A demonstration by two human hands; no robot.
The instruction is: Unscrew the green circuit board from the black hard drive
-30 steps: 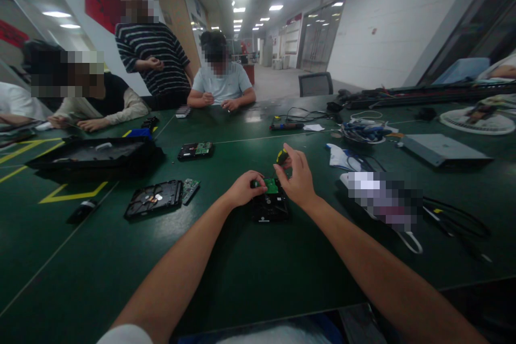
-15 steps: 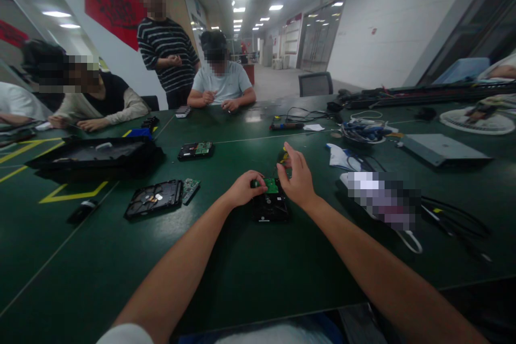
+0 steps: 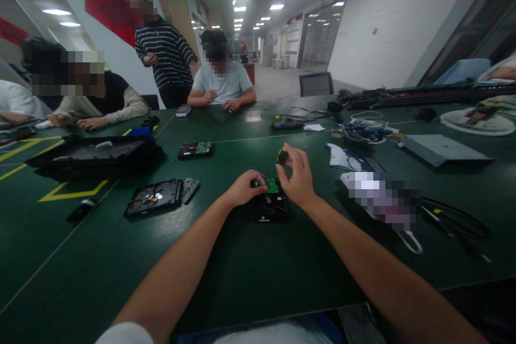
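Observation:
A black hard drive (image 3: 271, 209) with a green circuit board (image 3: 273, 186) on its upper part lies on the table in front of me. My left hand (image 3: 246, 188) is closed at its far left corner, fingers curled and thumb over the board's edge. Above the drive's far right side, my right hand (image 3: 297, 174) grips a screwdriver (image 3: 281, 156) by its short black-and-yellow handle. The handle points up; I cannot make out where the tip rests.
To the left lie another hard drive (image 3: 153, 198), a loose circuit board (image 3: 190, 190) and a large black tray (image 3: 94, 156). A third drive (image 3: 195, 150) is farther back. On the right are a pouch (image 3: 379, 199), cables (image 3: 457, 217) and a grey metal box (image 3: 445, 149). Several people sit or stand opposite.
The fingers of my right hand have shifted slightly on the screwdriver, and its handle shows more plainly. My left hand and the drive stay put. A standing person opposite has leaned and moved an arm.

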